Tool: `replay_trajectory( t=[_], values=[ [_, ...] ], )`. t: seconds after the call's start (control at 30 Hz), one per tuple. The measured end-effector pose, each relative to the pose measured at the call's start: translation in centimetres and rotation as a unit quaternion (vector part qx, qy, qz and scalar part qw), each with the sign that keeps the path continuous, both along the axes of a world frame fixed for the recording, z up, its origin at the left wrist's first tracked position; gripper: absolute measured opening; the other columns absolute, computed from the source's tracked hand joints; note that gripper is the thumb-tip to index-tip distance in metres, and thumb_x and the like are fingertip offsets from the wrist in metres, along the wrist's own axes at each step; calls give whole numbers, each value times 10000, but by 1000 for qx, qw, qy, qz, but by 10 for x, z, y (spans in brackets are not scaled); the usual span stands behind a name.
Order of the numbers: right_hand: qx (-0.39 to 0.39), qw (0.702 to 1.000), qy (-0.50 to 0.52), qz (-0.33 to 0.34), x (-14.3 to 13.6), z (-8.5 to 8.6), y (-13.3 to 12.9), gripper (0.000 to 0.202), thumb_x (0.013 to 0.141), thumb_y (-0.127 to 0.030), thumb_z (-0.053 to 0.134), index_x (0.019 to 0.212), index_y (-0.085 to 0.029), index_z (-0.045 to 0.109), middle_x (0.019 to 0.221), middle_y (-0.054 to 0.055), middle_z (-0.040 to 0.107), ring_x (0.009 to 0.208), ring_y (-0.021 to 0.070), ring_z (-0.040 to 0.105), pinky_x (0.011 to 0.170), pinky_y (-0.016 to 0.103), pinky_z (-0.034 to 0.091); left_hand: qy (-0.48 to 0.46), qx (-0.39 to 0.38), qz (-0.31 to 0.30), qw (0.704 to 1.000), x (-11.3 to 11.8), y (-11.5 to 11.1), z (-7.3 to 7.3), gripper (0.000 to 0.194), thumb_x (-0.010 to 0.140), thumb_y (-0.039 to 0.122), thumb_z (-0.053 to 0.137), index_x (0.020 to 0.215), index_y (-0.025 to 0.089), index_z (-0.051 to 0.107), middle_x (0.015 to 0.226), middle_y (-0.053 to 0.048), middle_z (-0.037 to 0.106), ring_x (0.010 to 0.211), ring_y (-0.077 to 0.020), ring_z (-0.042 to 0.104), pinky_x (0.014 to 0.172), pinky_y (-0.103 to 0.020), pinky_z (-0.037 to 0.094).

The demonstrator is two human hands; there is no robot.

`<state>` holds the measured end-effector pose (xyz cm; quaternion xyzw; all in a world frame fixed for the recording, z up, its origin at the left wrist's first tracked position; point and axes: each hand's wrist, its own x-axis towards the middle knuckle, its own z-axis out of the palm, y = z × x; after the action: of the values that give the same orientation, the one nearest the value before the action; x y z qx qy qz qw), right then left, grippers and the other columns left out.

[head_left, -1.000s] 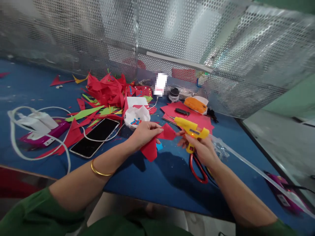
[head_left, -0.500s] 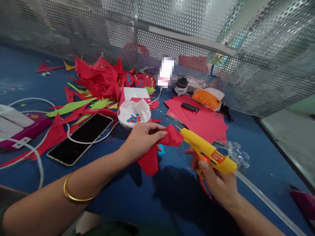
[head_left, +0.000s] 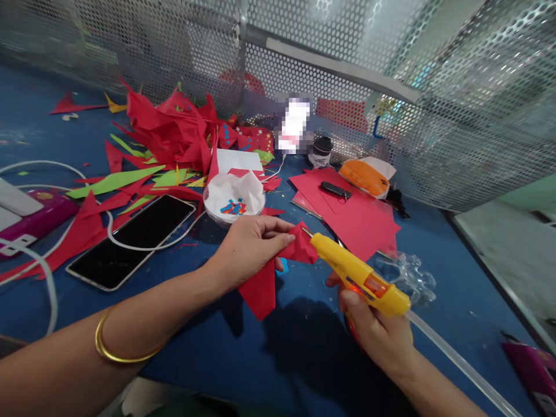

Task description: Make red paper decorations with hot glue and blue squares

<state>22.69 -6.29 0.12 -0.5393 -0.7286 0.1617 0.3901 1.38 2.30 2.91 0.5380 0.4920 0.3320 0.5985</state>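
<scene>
My left hand [head_left: 252, 246] pinches a folded piece of red paper [head_left: 260, 289] between thumb and fingers, one part sticking out to the right and another hanging below. My right hand [head_left: 377, 324] is wrapped round the handle of a yellow hot glue gun [head_left: 360, 272]. Its metal nozzle points left and lies over the right-hand part of the red paper; whether it touches I cannot tell. A long clear glue stick [head_left: 460, 362] trails from the gun's back end. Just beyond my left hand stands a bowl [head_left: 211, 211] lined with white paper, holding small blue and red bits.
A black-screened phone [head_left: 130, 243] with a white cable across it lies at left, near red and green scraps [head_left: 169, 127]. Red sheets [head_left: 360, 226] bearing a black key fob [head_left: 334, 190] lie at right. A perforated metal screen [head_left: 174, 52] borders the blue table's back.
The glue gun has moved left, bringing its nozzle from beside the red paper to over it. My left hand keeps its hold on the paper. The view has shifted slightly.
</scene>
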Motion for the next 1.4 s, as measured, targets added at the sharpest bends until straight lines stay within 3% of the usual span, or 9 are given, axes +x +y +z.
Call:
replay_trajectory(
  t=[0.23,0.6,1.4],
  values=[
    [-7,1000,-20,-18,-4,5,3,301,952,-508,524,897,-251,672,684,-14,664,483,130,566,521,268,508,-3,8,-2,1000,0,0,-5,155,842,245,660,957,172,734,636,24,706,457,-109,642,465,-187,486],
    [-8,999,-28,-17,-5,10,4,328,959,-517,507,831,-250,648,636,-25,636,485,128,573,506,255,497,6,10,1,1000,1,0,-1,158,845,236,661,957,149,730,611,27,700,454,-102,640,475,-174,479],
    [-1,999,-25,-34,-4,6,3,309,947,-508,531,813,-252,640,642,-17,630,524,140,592,503,258,485,8,14,3,1000,1,0,-2,145,841,226,654,944,154,727,588,35,679,446,-101,637,469,-173,474]
  ],
)
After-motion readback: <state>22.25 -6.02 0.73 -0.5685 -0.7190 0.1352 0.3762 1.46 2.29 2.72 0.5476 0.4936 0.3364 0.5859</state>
